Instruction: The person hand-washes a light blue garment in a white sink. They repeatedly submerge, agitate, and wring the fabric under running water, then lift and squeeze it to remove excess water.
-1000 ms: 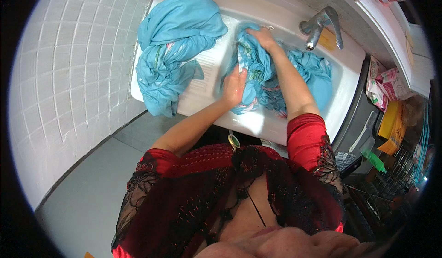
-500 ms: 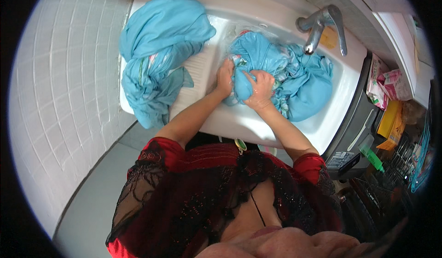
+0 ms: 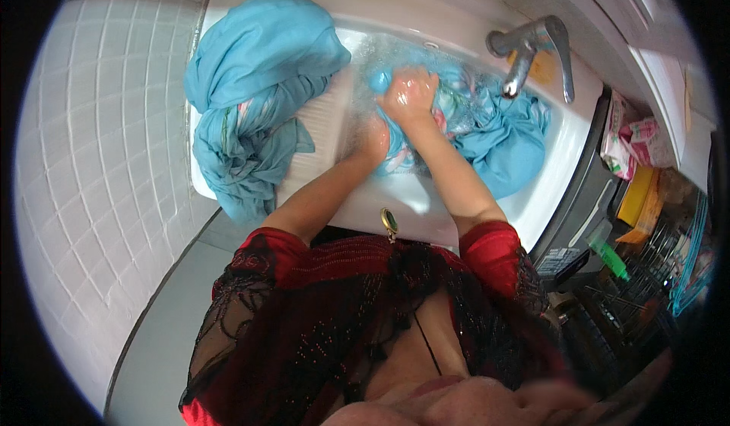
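One blue cloth [image 3: 502, 144], partly under water in the white sink [image 3: 433, 6], was gripped at a fold by the right hand [image 3: 411, 95], its fingers curled. The cloth's left edge was touched by the left hand [image 3: 373, 138]; with its fingers hidden, their closure could not be told. Another blue bundle [image 3: 262, 53] was heaped on the ribbed board [image 3: 318, 133].

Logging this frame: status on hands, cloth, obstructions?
Right hand on blue floral cloth; left hand at its left edge, fingers hidden. Cloth bunched in water, white sink. Chrome mixer tap clear of both hands.
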The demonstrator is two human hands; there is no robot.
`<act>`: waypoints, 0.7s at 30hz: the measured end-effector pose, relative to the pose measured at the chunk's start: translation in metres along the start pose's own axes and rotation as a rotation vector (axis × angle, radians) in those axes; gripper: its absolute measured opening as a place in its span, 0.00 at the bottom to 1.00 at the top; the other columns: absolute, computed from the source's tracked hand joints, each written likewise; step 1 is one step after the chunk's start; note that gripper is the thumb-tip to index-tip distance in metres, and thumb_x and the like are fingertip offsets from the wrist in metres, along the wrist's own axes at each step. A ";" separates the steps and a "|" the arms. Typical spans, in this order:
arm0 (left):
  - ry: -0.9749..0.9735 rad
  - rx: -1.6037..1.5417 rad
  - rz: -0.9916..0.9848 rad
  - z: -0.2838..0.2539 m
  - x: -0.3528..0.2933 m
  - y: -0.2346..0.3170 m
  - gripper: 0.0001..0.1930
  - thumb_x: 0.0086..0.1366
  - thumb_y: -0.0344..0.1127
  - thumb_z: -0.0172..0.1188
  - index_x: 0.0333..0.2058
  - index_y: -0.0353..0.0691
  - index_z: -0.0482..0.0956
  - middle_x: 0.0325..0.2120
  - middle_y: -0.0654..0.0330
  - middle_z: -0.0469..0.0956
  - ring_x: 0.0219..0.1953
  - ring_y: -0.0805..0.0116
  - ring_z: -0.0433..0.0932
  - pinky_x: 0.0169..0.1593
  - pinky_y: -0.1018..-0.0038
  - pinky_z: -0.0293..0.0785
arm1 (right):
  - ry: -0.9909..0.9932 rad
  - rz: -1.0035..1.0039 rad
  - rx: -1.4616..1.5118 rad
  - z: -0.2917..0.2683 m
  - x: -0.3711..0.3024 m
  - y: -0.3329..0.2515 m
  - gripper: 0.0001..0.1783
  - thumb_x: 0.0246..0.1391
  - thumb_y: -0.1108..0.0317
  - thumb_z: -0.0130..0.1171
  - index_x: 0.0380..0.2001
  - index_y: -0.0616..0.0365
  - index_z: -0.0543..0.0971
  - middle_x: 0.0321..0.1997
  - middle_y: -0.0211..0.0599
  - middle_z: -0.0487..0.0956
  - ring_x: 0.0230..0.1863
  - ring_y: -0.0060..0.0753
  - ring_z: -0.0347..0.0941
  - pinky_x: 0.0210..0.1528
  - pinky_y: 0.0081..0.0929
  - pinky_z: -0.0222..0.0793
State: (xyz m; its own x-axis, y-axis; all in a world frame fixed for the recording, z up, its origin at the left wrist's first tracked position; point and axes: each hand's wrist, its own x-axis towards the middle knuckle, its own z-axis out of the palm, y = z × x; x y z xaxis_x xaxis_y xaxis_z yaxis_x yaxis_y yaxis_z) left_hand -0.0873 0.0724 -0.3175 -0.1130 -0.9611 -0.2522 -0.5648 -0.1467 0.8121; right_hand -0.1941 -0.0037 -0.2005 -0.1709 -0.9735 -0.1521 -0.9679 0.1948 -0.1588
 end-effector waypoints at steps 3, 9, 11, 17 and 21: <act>-0.147 0.092 -0.029 -0.024 0.003 0.022 0.15 0.69 0.38 0.41 0.38 0.33 0.73 0.42 0.36 0.74 0.44 0.41 0.73 0.43 0.52 0.69 | -0.282 0.101 0.097 -0.013 0.028 -0.002 0.20 0.40 0.49 0.62 0.29 0.53 0.84 0.29 0.38 0.80 0.44 0.47 0.74 0.49 0.45 0.64; -0.169 0.202 0.094 -0.068 -0.012 0.061 0.20 0.70 0.43 0.41 0.47 0.31 0.70 0.47 0.33 0.72 0.50 0.38 0.71 0.49 0.54 0.69 | -0.122 0.006 0.497 -0.031 -0.017 0.030 0.36 0.43 0.43 0.61 0.50 0.60 0.75 0.52 0.52 0.73 0.56 0.52 0.66 0.57 0.51 0.56; -0.144 0.091 0.085 -0.072 -0.011 0.060 0.26 0.70 0.48 0.41 0.54 0.29 0.65 0.51 0.33 0.69 0.55 0.37 0.68 0.56 0.56 0.66 | 0.260 -0.078 0.445 -0.038 -0.064 0.041 0.36 0.43 0.48 0.62 0.52 0.60 0.73 0.55 0.54 0.69 0.58 0.52 0.63 0.58 0.50 0.55; -0.132 0.145 -0.017 -0.066 0.000 0.050 0.33 0.70 0.53 0.39 0.60 0.27 0.60 0.55 0.32 0.66 0.58 0.37 0.65 0.61 0.58 0.60 | 0.063 -0.042 0.324 -0.059 -0.201 0.066 0.21 0.43 0.65 0.61 0.43 0.61 0.76 0.52 0.50 0.70 0.54 0.53 0.64 0.54 0.49 0.57; -0.120 0.144 0.012 -0.066 0.002 0.052 0.33 0.70 0.53 0.38 0.59 0.25 0.60 0.54 0.33 0.66 0.57 0.37 0.65 0.60 0.58 0.61 | 0.316 0.117 0.553 -0.065 -0.263 0.095 0.14 0.44 0.70 0.59 0.38 0.61 0.77 0.42 0.48 0.73 0.46 0.52 0.69 0.47 0.44 0.65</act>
State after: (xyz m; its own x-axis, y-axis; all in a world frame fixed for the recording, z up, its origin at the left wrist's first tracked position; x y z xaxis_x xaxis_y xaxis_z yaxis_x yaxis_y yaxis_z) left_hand -0.0624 0.0478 -0.2411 -0.2124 -0.9264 -0.3109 -0.6733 -0.0919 0.7336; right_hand -0.2527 0.2633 -0.1118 -0.3969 -0.9142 0.0821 -0.7164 0.2526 -0.6503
